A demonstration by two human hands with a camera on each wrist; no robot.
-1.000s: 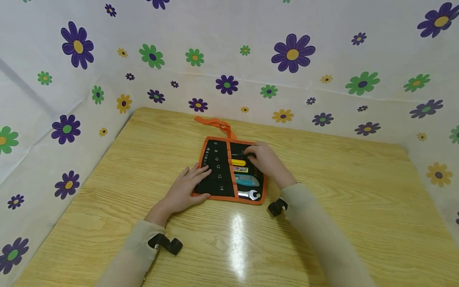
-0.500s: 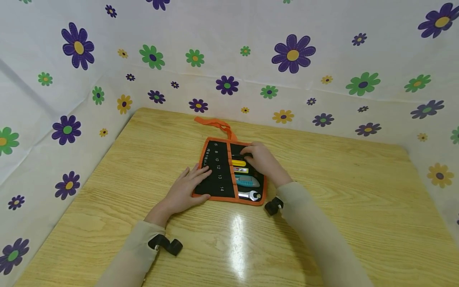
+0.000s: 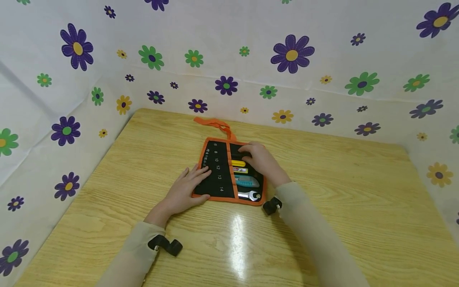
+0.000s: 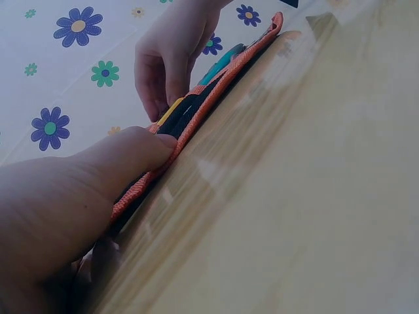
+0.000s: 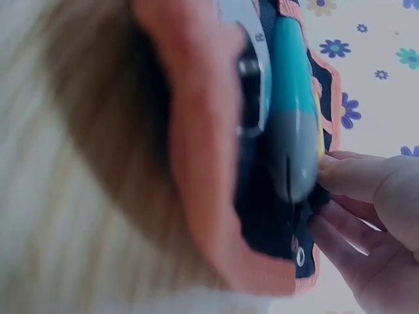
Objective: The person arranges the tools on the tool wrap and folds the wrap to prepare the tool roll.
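Observation:
A black tool roll (image 3: 215, 179) with orange trim lies unfolded on the table, its pockets marked with numbers. My left hand (image 3: 186, 189) rests spread on its left part, thumb on the front edge. At the far right pocket, my right hand (image 3: 263, 161) pinches a dark tool; in the right wrist view its black end (image 5: 319, 196) shows between the fingers. The rest of that tool is hidden, so its kind cannot be told. Nearer me in the pockets sit a yellow-handled tool (image 3: 238, 163), a small yellow-edged item (image 3: 240, 170), a teal utility knife (image 3: 247, 181) and an open-end wrench (image 3: 250, 195).
An orange tie strap (image 3: 215, 122) trails from the roll's far edge onto the wooden table (image 3: 340, 199). A white cloth with printed flowers (image 3: 258, 24) rises behind and at both sides of the table.
My right hand has moved slightly left toward the pockets with the dark tool, and the thin dark part that showed before the fingers is no longer visible. My left hand stays in place.

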